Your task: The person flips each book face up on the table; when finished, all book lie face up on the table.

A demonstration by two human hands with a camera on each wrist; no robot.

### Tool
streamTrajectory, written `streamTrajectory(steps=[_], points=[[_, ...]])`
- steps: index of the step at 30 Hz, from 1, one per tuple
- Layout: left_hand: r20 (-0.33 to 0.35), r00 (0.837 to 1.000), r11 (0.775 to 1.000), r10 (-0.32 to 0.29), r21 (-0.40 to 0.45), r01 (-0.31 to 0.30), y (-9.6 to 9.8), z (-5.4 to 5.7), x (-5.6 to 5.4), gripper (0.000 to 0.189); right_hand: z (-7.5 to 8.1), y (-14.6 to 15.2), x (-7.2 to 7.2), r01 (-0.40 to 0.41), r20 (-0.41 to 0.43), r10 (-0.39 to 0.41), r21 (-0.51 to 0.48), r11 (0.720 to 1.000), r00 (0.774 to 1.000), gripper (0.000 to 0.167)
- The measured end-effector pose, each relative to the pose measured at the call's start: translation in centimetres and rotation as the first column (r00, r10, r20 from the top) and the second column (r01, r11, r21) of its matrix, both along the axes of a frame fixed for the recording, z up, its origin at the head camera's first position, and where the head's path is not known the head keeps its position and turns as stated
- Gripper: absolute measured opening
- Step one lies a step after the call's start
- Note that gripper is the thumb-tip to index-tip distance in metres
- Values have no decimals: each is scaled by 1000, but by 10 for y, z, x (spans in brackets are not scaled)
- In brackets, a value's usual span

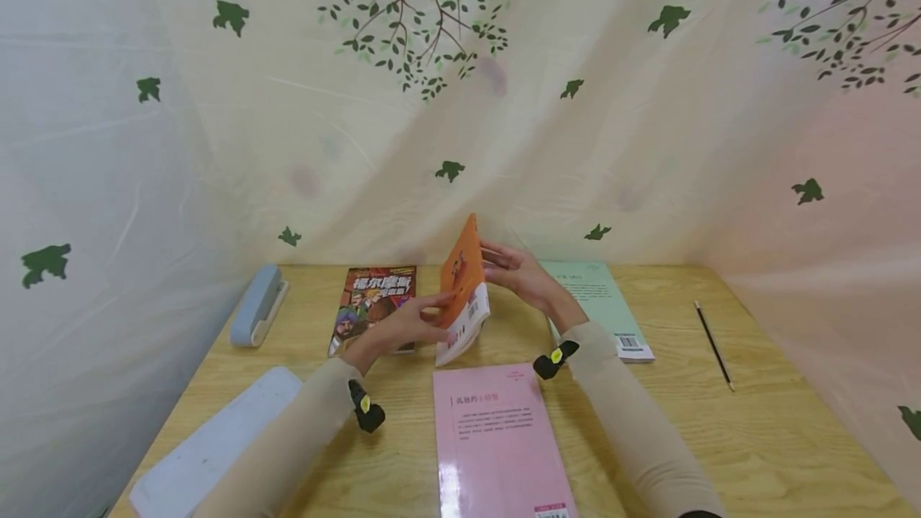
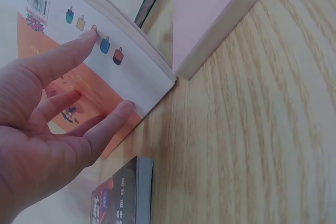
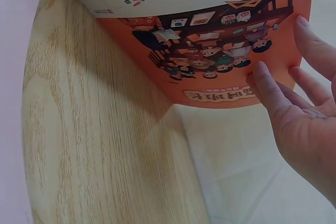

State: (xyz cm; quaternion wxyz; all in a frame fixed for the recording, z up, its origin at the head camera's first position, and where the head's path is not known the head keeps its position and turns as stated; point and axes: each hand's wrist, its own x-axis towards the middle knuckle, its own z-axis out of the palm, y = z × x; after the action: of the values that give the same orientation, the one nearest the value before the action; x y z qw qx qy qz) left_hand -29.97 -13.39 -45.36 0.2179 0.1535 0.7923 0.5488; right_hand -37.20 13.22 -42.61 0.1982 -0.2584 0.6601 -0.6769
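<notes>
An orange and white paperback book (image 1: pixel 460 278) stands steeply tilted between my two hands above the table. Its white back-cover strip with a barcode shows in the left wrist view. My left hand (image 1: pixel 404 324) touches that back cover with thumb and spread fingers (image 2: pixel 110 124). On the other side, my right hand (image 1: pixel 528 274) rests fairly straight fingers (image 3: pixel 270 85) against the illustrated front cover near its edge. Just in front lies a pink book (image 1: pixel 496 442). A dark comic-style book (image 1: pixel 374 302) is beside my left hand, and a light green book (image 1: pixel 600 302) is by my right forearm.
A blue-grey stapler-like object (image 1: pixel 257 306) sits at the table's back left. Partly under my left forearm is a pale flat case (image 1: pixel 216 442). A pencil (image 1: pixel 712 344) lies at the right. A leaf-patterned curtain (image 1: pixel 360 182) hangs behind the wooden table (image 1: pixel 662 422).
</notes>
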Motion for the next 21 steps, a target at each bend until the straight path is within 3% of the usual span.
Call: streamTrajectory(steps=[15,21], points=[[-28,1000,994,-4,105,7,3,15,0,73,5,-10,5,-10,-28,11,21,1000,1000,67],[-9,999,991,-37,126,38,1,20,-1,74,6,-15,8,-5,-35,6,36,999,999,70]])
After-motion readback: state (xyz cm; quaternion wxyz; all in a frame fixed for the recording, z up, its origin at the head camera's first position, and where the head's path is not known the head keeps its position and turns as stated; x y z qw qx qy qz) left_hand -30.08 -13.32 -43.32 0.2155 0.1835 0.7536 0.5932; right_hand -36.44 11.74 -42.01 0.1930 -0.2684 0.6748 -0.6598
